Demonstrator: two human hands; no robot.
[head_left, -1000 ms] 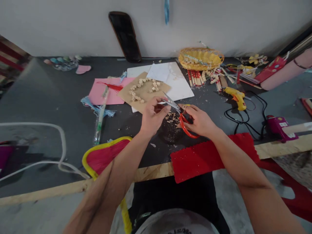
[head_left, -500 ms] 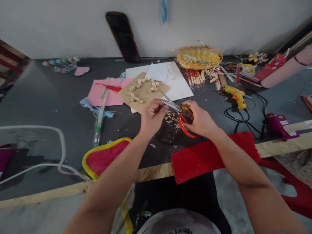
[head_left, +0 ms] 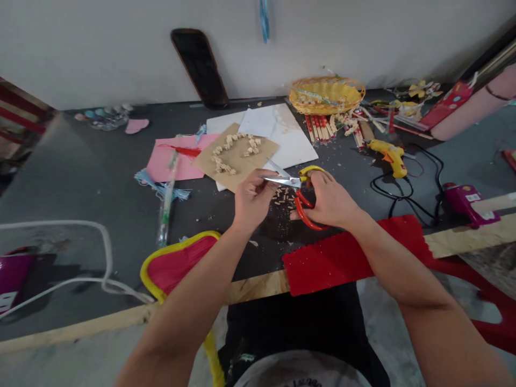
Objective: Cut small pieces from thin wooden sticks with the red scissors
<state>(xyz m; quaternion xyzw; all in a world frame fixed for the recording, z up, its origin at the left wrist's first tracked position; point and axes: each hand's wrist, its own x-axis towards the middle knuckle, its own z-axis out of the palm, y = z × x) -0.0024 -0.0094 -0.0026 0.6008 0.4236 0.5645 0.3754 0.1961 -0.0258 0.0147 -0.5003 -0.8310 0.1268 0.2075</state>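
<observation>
My right hand (head_left: 332, 201) grips a pair of scissors (head_left: 308, 207) by its red and yellow handles, the blades spread and pointing left. My left hand (head_left: 255, 199) is closed in a pinch right at the lower blade; whatever sits between its fingertips is too small and hidden to name. Below the scissors, several short cut wooden pieces (head_left: 283, 198) and fine crumbs lie on the dark table. Just beyond, small clusters of pale wooden bits (head_left: 223, 165) form a curve on a brown sheet of card (head_left: 207, 159).
White sheets (head_left: 296, 142) and pink paper (head_left: 155, 161) lie around the card. A yellow basket (head_left: 296, 102) stands at the back, near a yellow glue gun (head_left: 389, 156) with a black cord. Red cloth (head_left: 322, 263) drapes over the front edge. A phone (head_left: 200, 67) leans on the wall.
The scissors' handles have spread wider and the yellow loop has risen with my right fingers. My left hand stays close to the blades. The whole view has shifted slightly.
</observation>
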